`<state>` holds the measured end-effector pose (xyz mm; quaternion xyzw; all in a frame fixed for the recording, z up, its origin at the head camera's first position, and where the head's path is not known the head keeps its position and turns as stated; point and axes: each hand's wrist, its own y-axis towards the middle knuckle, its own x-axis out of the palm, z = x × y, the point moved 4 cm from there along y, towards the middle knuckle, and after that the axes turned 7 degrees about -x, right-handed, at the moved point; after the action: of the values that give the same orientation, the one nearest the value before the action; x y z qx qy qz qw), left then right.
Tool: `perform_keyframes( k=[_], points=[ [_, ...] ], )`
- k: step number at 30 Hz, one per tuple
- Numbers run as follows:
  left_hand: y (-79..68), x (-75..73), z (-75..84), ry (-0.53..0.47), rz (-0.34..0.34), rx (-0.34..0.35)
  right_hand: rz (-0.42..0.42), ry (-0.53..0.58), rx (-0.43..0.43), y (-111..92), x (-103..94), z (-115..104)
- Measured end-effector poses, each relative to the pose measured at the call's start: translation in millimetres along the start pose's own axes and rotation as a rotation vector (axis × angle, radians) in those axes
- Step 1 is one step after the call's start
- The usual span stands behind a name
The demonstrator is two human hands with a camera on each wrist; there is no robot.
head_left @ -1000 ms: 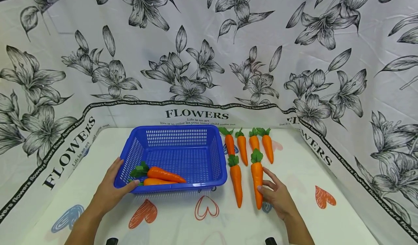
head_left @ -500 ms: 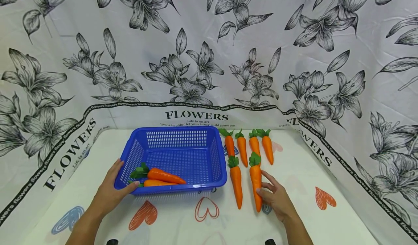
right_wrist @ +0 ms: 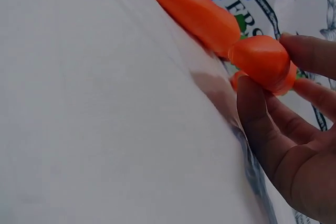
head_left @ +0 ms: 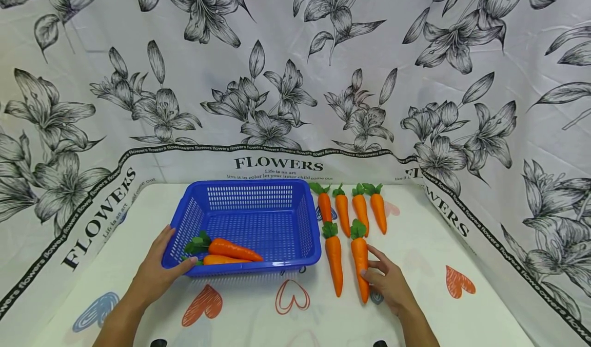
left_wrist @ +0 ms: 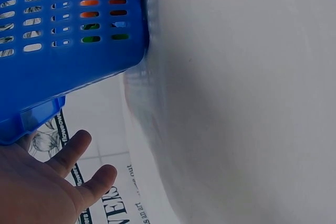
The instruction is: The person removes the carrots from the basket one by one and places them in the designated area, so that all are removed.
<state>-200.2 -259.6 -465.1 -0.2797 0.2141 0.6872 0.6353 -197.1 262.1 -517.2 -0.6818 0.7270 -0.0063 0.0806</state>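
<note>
My right hand (head_left: pixel 387 281) pinches an orange carrot (head_left: pixel 359 262) with a green leafy top between thumb and fingers. In the right wrist view, that carrot (right_wrist: pixel 260 61) points its tip at the camera. Just left of it lies another carrot (head_left: pixel 334 262). On the other side, my left hand (head_left: pixel 154 265) rests at the front left corner of a blue plastic basket (head_left: pixel 277 263), thumb on the rim. Its ring and little fingers (left_wrist: pixel 97 184) stretch out straight and free in the left wrist view; the other fingertips are hidden. Inside the basket, two carrots (head_left: pixel 233 248) lie at the front left.
A row of several carrots (head_left: pixel 341 211) lies behind the held one, right of the basket. The white tablecloth (head_left: pixel 258 321) bears printed hearts. A flower-printed curtain (head_left: pixel 277 105) closes off the back and sides.
My right hand has shifted the pinched carrot slightly left and toward me, away from the carrot behind it. The left hand and basket stay in place.
</note>
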Motion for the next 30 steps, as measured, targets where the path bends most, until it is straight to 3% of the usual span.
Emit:
perform_keyframes(
  k=[14, 30],
  points=[
    [-0.4, -0.2, 0.1, 0.006, 0.002, 0.001, 0.022, -0.078, 0.010, 2.0, 1.4, 7.2],
    [1.3, -1.2, 0.6, -0.006, -0.004, -0.006, 0.030, -0.407, -0.025, 4.6, 8.9, -0.4]
  ],
)
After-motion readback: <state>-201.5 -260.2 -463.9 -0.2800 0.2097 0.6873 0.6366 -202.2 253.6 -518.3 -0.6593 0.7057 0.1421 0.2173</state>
